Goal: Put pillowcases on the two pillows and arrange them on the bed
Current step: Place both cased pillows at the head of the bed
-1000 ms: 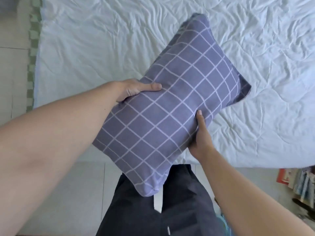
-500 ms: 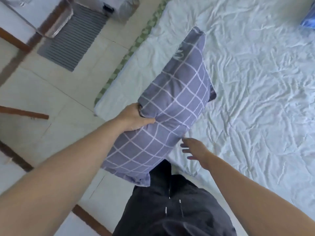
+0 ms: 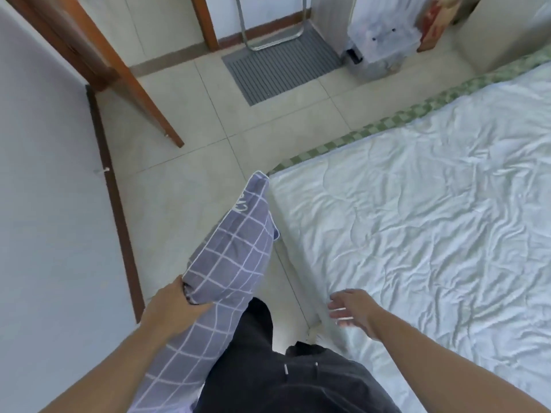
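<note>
The left hand [image 3: 171,304] gripped the long edge of a plump pillow [image 3: 229,257], its fingers curled into the cloth so that the fabric puckered at the hold. The pillow wore a soft grey-purple pillowcase crossed by thin white lines in a square grid, and it hung tilted in the air beside the near corner of the bed [image 3: 417,222], its upper end over the floor [image 3: 185,186] just beside the mattress edge. The right hand [image 3: 354,311] was open, fingers spread and relaxed, holding nothing, above the bed's corner. The bed carried a pale, crumpled, quilted sheet with a green chequered border. Smooth cream tiles covered the floor, where a ribbed grey mat [image 3: 283,67] lay well apart.
</note>
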